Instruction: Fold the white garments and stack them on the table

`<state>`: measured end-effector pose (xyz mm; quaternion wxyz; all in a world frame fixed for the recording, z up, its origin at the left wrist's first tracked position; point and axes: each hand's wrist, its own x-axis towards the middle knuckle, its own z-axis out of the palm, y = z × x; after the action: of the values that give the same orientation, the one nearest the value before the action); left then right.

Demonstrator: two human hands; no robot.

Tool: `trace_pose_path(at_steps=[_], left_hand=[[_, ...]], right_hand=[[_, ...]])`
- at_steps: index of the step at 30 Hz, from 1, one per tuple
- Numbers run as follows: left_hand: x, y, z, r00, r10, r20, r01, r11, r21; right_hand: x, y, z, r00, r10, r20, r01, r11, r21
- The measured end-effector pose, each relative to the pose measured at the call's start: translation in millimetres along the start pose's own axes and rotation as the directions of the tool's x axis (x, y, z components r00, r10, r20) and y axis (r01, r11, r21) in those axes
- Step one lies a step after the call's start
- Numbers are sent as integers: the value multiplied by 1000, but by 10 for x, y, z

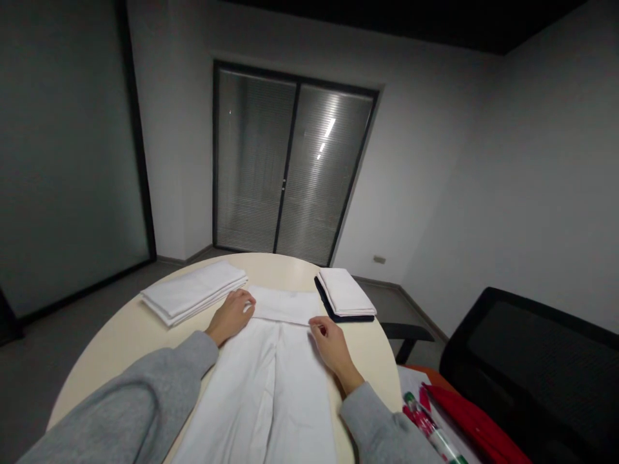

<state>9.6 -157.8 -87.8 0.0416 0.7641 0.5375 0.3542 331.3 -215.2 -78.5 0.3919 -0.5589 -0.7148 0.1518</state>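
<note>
A white garment lies spread lengthwise on a round cream table, its far end folded back into a band. My left hand pinches the left corner of that folded band. At the band's right corner my right hand grips the cloth with curled fingers. Both sleeves are grey.
A stack of folded white cloths sits at the table's far left. A folded white piece on a dark one lies at the far right. A black chair, red items and a printed bottle are at the right.
</note>
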Motion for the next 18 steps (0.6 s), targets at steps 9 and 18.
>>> trace_pose_path(at_steps=[9,18], left_hand=[[-80,-46,-61,1000,17,0,-17,1000,-11],[-151,-116,-102,997,81,15,-78,990,-117]], right_hand=[[16,-75,59,998,-32,48,39,986,-160],[-33,-177,42,994,-15,107,48,947,-317]])
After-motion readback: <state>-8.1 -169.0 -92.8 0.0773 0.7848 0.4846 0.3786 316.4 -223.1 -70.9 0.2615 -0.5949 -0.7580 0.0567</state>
